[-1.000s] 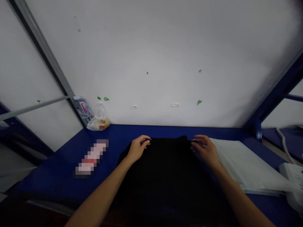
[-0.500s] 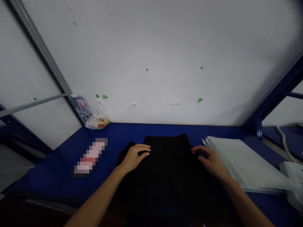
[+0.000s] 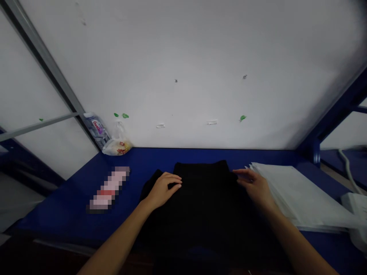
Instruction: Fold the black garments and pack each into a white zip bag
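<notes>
A folded black garment lies in front of me on the blue tabletop, its straight upper edge facing the wall. Its dark folds hide the exact kind and the lower part. My left hand rests on the garment's upper left side, fingers loosely bent and thumb a little apart. At the upper right side, my right hand touches the cloth's edge with fingers stretched and thumb below them. Whether any cloth is pinched there is hard to see. Beside this hand lies a stack of white, sheet-like packets.
A pixelated pink item lies left on the blue table. In the back left corner are a plastic bottle and a knotted plastic bag. A white power strip sits far right. A white wall closes the back.
My right hand has shifted slightly, its fingers straighter and the thumb nearer to them at the garment's edge. My left hand stays almost in place. The view has tilted a little.
</notes>
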Demonstrator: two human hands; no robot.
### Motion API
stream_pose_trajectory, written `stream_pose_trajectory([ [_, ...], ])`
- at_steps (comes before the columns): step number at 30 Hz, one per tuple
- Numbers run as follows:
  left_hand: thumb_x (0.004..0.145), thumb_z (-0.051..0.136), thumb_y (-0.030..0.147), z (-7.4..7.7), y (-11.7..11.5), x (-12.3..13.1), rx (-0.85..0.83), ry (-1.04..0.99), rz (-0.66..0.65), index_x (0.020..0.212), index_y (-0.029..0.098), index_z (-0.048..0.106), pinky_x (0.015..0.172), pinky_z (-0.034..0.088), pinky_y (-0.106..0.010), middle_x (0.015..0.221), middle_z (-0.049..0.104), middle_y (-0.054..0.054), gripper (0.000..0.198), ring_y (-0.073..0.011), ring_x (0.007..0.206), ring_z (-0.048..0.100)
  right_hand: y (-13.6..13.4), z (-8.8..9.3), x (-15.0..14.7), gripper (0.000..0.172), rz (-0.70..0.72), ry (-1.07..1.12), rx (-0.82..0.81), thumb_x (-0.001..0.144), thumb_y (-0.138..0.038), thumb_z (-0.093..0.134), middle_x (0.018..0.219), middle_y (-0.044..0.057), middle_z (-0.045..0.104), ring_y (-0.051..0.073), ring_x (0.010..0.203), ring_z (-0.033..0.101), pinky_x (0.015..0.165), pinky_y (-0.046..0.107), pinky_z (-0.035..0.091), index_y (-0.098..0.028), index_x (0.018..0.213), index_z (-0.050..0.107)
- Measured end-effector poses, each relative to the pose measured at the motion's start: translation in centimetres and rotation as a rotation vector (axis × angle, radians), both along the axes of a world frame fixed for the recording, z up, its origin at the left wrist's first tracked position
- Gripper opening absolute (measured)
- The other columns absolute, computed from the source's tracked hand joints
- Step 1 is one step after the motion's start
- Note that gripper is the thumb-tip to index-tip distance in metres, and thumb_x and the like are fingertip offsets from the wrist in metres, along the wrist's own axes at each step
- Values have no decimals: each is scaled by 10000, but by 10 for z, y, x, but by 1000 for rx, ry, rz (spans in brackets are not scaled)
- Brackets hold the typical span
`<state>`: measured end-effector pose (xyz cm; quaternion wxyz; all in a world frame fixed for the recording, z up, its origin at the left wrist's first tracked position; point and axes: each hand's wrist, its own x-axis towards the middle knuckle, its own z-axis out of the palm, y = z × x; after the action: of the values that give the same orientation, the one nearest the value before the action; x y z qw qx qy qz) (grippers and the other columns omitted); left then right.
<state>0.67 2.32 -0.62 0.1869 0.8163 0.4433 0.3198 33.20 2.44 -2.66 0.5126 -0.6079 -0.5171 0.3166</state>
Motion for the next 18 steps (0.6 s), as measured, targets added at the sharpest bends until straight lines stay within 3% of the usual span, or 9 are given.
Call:
stream_pose_trajectory([
  [3,838,575,287,0,0,0,3,8,-3,923,260,692,903,438,-393,1035,672,-26,147,-205,1005,573,-3,-1,3,231,-14,15,3,618,-222,568,887,63,694,258,829,662,796,433,507,-226,844,616],
  [8,846,562,264,-1,0,-1,20,3,13,924,251,682,958,397,-409,1074,654,-24,144,-195,1013,567,-3,1,-4,287,-52,-3,87,693,-329,575,1001,74,662,226,922,628,853,396,472,-210,954,571],
  [12,864,533,256,-1,0,-1,42,-12,36,935,234,672,962,393,-393,1085,645,-34,158,-187,1027,561,-6,2,-8,328,-24,-91,65,700,-366,582,1001,80,662,203,804,645,724,347,502,-199,981,563],
  [15,860,541,262,-1,-1,-2,42,6,26,915,235,678,959,394,-402,1053,657,-30,150,-188,997,572,-9,0,-7,286,7,-272,32,717,-372,546,887,48,677,185,681,634,652,334,488,-206,945,595],
  [18,852,552,267,-1,1,-1,37,32,5,909,240,683,946,405,-411,1032,667,-26,145,-191,969,580,-7,-2,-7,250,16,-399,41,691,-352,558,754,20,657,198,689,615,698,353,465,-215,883,641],
])
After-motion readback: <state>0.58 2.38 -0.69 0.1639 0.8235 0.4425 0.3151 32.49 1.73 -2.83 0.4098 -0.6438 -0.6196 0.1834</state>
